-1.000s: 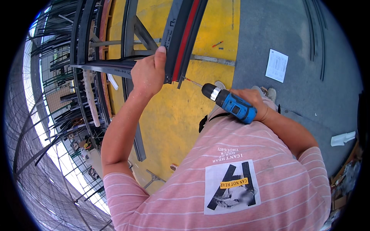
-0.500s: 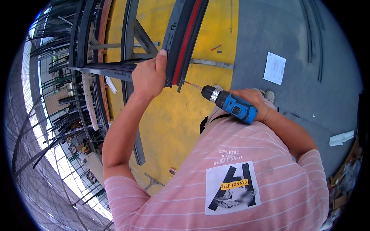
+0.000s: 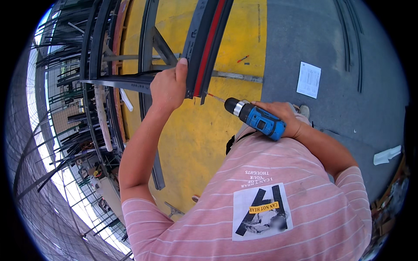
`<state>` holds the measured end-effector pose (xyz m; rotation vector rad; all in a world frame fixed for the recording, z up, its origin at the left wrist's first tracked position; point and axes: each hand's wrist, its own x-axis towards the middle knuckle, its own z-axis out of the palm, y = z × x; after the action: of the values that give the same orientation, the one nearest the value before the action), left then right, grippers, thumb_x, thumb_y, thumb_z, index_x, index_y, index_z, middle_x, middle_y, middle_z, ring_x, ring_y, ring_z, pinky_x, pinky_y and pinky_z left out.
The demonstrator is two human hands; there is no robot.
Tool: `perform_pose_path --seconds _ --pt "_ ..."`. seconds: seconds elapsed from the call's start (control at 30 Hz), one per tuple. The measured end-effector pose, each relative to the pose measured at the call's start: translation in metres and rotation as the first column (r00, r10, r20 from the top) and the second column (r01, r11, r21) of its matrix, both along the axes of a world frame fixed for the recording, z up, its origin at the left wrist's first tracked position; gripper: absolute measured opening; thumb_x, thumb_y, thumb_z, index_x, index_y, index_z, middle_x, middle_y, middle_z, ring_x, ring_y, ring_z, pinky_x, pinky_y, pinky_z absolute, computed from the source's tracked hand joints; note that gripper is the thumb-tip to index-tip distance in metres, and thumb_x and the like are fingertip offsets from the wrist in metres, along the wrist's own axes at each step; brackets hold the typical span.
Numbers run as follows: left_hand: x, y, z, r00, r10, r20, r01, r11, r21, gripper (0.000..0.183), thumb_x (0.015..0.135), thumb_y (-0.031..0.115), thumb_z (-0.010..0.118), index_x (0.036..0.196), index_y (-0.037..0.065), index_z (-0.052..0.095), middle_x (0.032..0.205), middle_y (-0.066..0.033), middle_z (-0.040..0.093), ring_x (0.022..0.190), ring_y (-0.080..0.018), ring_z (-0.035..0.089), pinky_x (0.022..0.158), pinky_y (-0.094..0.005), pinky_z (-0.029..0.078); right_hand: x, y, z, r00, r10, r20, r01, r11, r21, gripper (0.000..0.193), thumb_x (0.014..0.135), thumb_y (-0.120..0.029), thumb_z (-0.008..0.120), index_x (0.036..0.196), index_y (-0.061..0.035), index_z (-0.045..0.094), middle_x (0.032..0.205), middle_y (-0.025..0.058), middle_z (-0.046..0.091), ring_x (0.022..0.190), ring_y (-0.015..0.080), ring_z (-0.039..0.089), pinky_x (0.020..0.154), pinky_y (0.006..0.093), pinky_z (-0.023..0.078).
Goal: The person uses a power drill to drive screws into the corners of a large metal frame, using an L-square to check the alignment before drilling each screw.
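My left hand (image 3: 169,86) is wrapped round the near end of a long dark profile frame (image 3: 191,52), thumb lying on top. A red strip (image 3: 209,48) runs along the length of this profile. In my right hand (image 3: 281,114) is a blue and black cordless drill (image 3: 261,122), its chuck pointing left toward the profile. The long thin bit (image 3: 216,98) has its tip at the profile's near right corner; whether it touches cannot be made out. My right fingers are mostly hidden behind the drill body.
A steel stand (image 3: 238,77) supports the frame over a yellow floor (image 3: 191,139). On the floor lie a red and black pen-like item (image 3: 243,58), a printed sheet (image 3: 309,80), dark strips (image 3: 359,52) and white paper (image 3: 386,155). Racks of dark profiles (image 3: 69,48) line the left.
The drill has shifted slightly left, bringing its bit a little closer to the profile's end. My left hand keeps its hold on the frame. The whole view has shifted slightly.
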<state>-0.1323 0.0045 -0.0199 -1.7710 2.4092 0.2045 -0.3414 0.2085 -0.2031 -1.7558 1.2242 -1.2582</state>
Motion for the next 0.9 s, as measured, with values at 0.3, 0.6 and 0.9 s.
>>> perform_pose_path --seconds 0.3,0.6,0.9 --pt "0.000 0.001 0.001 1.000 0.004 0.008 -0.004 1.000 -0.013 0.076 0.103 0.057 0.026 0.082 0.000 0.071 0.081 -0.0266 0.067 0.088 -0.0476 0.063 0.081 -0.0533 0.048 -0.002 0.003 0.008 0.999 0.039 -0.024 -0.037 0.994 0.099 0.065 0.077 -0.023 0.077 0.139 -0.0125 0.057 0.110 0.0135 0.072 0.091 0.0330 0.070 0.078 0.0393 0.056" --pt "0.010 -0.013 0.003 0.993 -0.115 -0.016 0.116 0.986 0.119 0.073 0.105 0.053 0.025 0.077 0.000 0.069 0.075 -0.0254 0.064 0.082 -0.0487 0.061 0.077 -0.0529 0.047 0.001 0.005 -0.008 0.998 0.031 -0.053 -0.031 1.000 -0.004 0.055 0.086 -0.014 0.067 0.138 -0.0054 0.055 0.135 0.0178 0.062 0.113 0.0346 0.065 0.092 0.0409 0.052" --pt "0.012 -0.011 0.000 0.994 -0.102 -0.033 0.105 0.991 0.088 0.069 0.107 0.049 0.028 0.074 0.000 0.065 0.070 -0.0260 0.061 0.077 -0.0486 0.060 0.070 -0.0525 0.045 0.003 -0.006 -0.005 0.994 0.036 -0.099 -0.042 0.997 -0.062 0.052 0.078 -0.014 0.069 0.129 -0.0091 0.062 0.085 0.0083 0.069 0.075 0.0286 0.068 0.065 0.0368 0.053"
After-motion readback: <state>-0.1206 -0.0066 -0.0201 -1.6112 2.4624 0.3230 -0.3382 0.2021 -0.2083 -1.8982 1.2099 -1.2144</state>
